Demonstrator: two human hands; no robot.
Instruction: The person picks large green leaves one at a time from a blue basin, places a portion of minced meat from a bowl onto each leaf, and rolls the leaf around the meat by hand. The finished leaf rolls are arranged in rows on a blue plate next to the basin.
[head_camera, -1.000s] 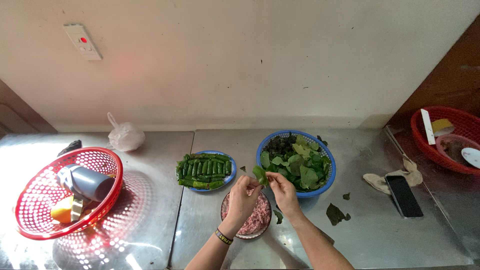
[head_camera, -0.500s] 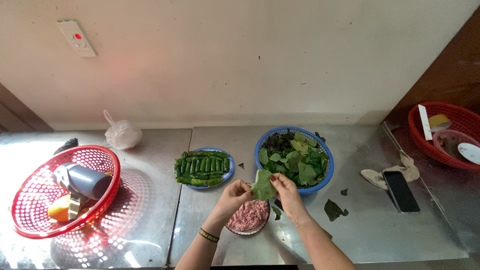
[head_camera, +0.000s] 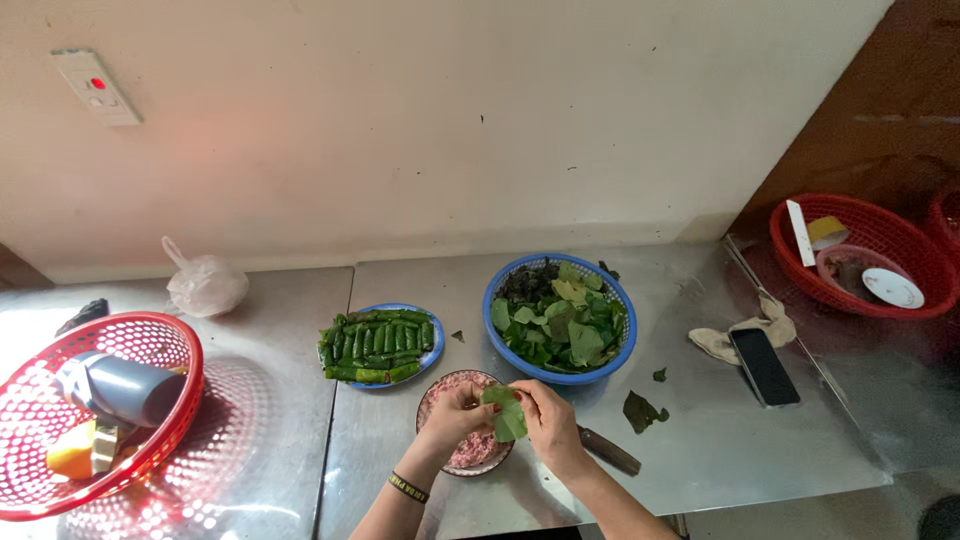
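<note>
Above the bowl of minced meat (head_camera: 470, 455), both hands' fingers (head_camera: 487, 407) pinched on a green leaf (head_camera: 508, 418).

Both hands up over the bowl of minced meat (head_camera: 470, 452): left hand (head_camera: 455, 413) and right hand (head_camera: 548, 420) pinch a green leaf (head_camera: 508, 415) between them. Just behind, a blue basket of leaves (head_camera: 560, 318), and left of it a blue plate of rolled leaves (head_camera: 378, 343). A knife (head_camera: 610, 451) lies on the steel worktop (head_camera: 720, 440) by the right wrist. Phone (head_camera: 764, 366) further right, red basket (head_camera: 90, 410) far left.
</note>
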